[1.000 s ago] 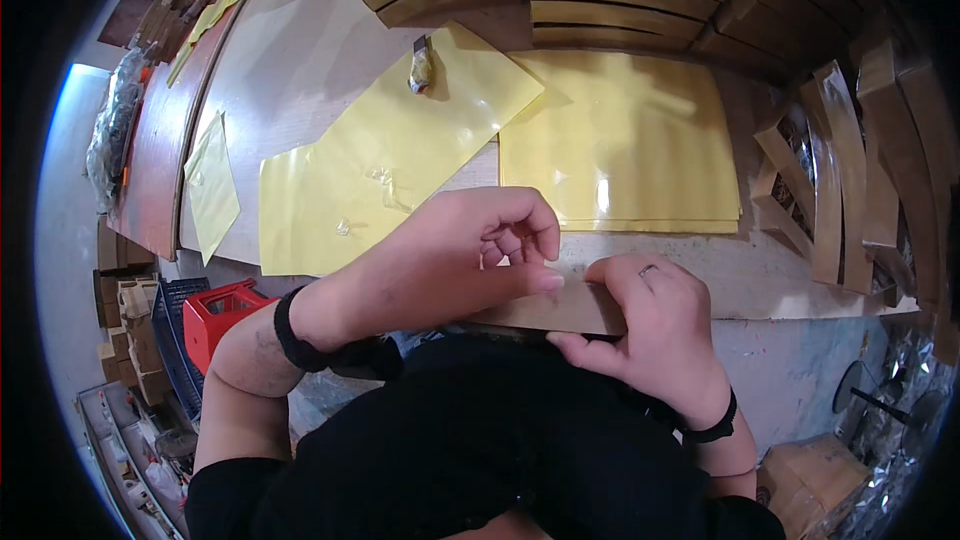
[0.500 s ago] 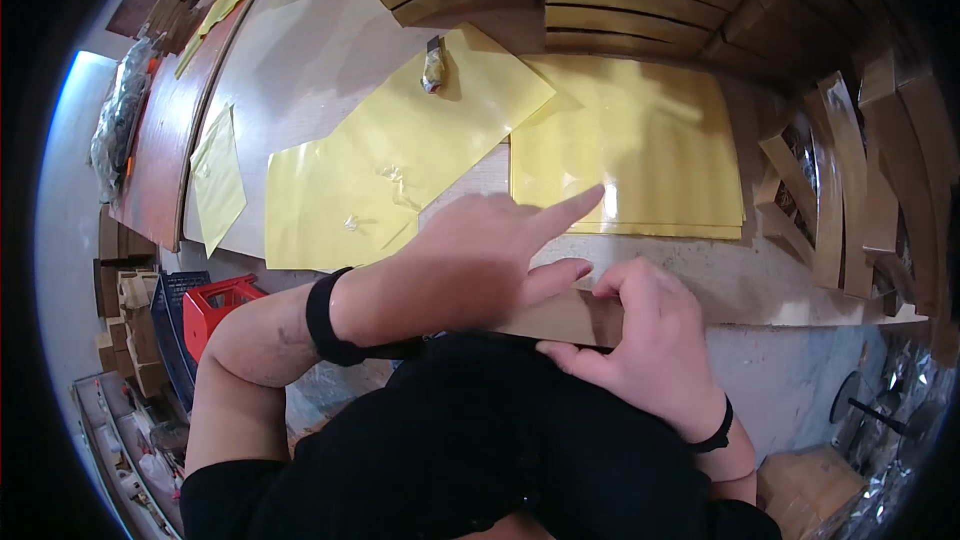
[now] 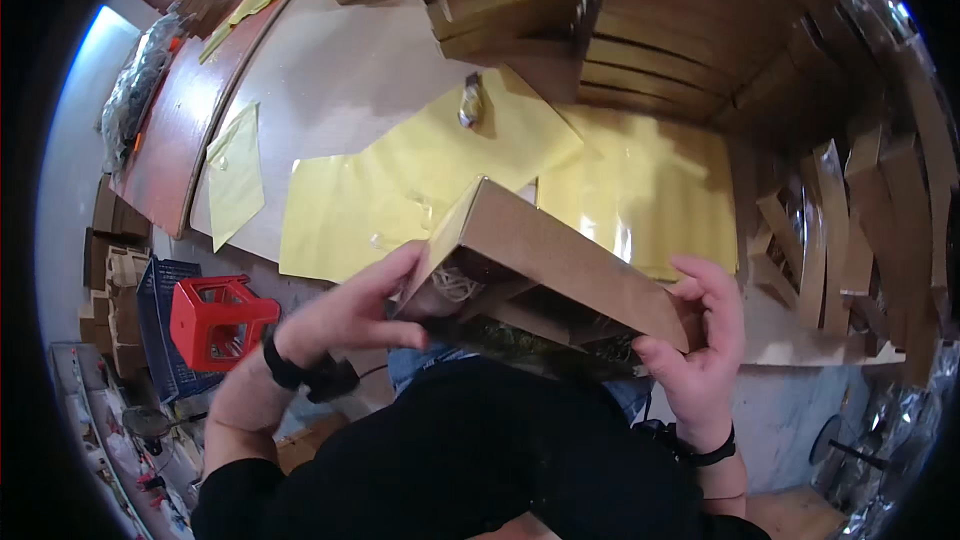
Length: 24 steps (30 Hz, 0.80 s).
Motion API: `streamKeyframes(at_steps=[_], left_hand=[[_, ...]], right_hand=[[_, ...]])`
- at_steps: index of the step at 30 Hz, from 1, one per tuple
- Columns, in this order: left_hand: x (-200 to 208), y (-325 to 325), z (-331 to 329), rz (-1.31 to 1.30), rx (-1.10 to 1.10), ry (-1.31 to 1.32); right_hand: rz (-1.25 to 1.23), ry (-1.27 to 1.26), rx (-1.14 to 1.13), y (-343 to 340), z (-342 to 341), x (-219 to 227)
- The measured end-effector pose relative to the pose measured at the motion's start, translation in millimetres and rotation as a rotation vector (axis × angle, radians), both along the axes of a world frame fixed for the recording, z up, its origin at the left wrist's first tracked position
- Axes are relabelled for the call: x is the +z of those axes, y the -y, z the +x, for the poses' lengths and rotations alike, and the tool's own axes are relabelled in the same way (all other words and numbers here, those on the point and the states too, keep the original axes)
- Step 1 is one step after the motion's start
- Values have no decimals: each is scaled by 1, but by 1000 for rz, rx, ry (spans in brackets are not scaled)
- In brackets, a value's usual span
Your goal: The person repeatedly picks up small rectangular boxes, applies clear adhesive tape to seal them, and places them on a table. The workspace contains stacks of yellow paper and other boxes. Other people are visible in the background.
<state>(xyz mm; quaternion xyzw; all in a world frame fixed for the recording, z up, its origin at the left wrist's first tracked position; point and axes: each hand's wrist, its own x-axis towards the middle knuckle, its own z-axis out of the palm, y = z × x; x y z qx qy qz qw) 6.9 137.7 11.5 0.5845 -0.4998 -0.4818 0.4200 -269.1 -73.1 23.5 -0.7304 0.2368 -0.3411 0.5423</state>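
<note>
A long brown cardboard box (image 3: 575,252) is tilted in front of my body, above the near edge of the table. On the side facing me it has a window or opening, with dark contents and a pale woven ball showing inside. My left hand (image 3: 365,305) grips the box's left end, thumb below and fingers at the end face. Around the right end my right hand (image 3: 700,340) is closed, thumb on the near edge and fingers behind. Beyond the box lie yellow sheets (image 3: 360,200) and a stack of yellow sheets (image 3: 650,180).
A small yellowish cutter-like tool (image 3: 471,102) lies on the far sheet. Brown boxes (image 3: 680,40) are stacked at the back right, with more boxes (image 3: 845,230) standing along the right. A red stool (image 3: 222,322) and a dark blue crate (image 3: 165,325) are at the lower left.
The box, mostly hidden low before my body, has come up and tilted into view. My left hand has moved from above it to its left end. My right hand stays on the right end.
</note>
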Motion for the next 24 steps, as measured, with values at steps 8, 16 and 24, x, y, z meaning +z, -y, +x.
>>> streamKeyframes(at_steps=[8,16,24], left_hand=[[-26,-70,-3,-166,583,-291],[30,-64,92,-645,933,-368],[144,-9,160,-901,1074,-161]], right_hand=[[-61,-347,477,3,72,33],[-194,-208,284,18,88,20],[-299,-275,291,9,86,18]])
